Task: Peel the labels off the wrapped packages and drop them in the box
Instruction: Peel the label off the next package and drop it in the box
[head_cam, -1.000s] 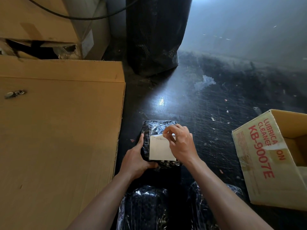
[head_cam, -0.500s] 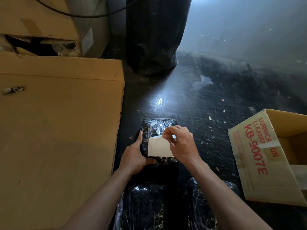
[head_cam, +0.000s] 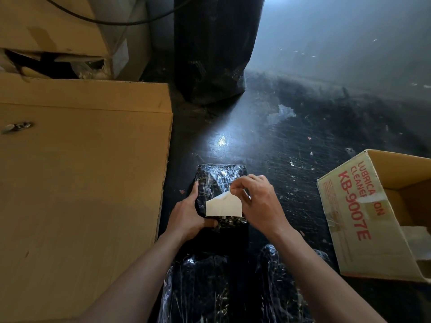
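Note:
A small black package (head_cam: 217,180) wrapped in clear film lies on the dark floor in front of me. My left hand (head_cam: 186,213) grips its left side and near corner. A white label (head_cam: 224,207) sticks to its top, with the far right corner folded back and lifted. My right hand (head_cam: 256,201) pinches that lifted corner between thumb and fingers. An open cardboard box (head_cam: 363,220) with red print stands tilted at the right, its opening facing up and right.
Two more film-wrapped black packages (head_cam: 198,290) (head_cam: 282,283) lie close under my forearms. A large flat cardboard sheet (head_cam: 77,194) covers the left. A tall black wrapped bundle (head_cam: 212,47) stands at the back, beside stacked cartons (head_cam: 46,26).
The label lay flat one second ago. My right hand has since pulled its far corner up and toward me, baring more of the film. My left hand still holds the package.

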Demonstrator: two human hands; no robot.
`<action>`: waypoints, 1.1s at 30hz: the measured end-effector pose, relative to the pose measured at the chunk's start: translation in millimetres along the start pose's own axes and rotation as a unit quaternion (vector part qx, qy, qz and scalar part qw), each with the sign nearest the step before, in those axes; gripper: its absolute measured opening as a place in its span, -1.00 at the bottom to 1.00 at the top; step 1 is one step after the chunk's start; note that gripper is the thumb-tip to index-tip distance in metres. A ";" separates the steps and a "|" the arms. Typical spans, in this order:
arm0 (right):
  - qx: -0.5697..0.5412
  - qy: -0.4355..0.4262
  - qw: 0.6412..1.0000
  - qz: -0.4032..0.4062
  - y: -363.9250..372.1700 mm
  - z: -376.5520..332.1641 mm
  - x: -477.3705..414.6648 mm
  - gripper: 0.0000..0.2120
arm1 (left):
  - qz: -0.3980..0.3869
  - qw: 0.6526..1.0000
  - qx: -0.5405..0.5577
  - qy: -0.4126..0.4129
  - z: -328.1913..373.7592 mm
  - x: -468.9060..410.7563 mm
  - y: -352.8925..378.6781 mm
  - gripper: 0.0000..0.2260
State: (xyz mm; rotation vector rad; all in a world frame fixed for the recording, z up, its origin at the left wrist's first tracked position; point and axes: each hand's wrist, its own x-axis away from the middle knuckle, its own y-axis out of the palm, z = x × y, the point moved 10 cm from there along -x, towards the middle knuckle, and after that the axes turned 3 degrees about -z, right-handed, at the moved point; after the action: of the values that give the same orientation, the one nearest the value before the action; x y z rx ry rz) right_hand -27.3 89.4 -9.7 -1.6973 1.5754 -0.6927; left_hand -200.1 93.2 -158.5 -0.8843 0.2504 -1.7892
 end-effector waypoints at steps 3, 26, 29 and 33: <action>0.011 -0.011 1.000 -0.008 -5.0 -4.4 3.7 -0.91 | -0.002 1.000 0.001 -0.002 -0.6 -0.7 1.2 0.26; 0.015 -0.043 0.998 -0.039 -29.0 -21.6 16.8 -0.88 | -0.004 1.000 0.004 0.014 3.5 -1.8 1.8 0.27; 0.012 -0.042 0.999 -0.031 -32.3 -21.9 16.8 -0.88 | -0.003 1.000 -0.005 0.016 3.9 -2.0 1.0 0.27; 0.016 -0.040 0.999 -0.024 -38.2 -21.2 14.5 -0.88 | 0.001 1.000 0.004 0.016 4.0 -2.1 0.9 0.26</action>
State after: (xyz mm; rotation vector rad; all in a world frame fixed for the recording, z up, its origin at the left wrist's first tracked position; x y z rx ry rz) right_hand -18.9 72.3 32.2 -1.7230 1.4648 -0.6637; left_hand -196.4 95.7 -157.1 -0.8498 0.2637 -1.8033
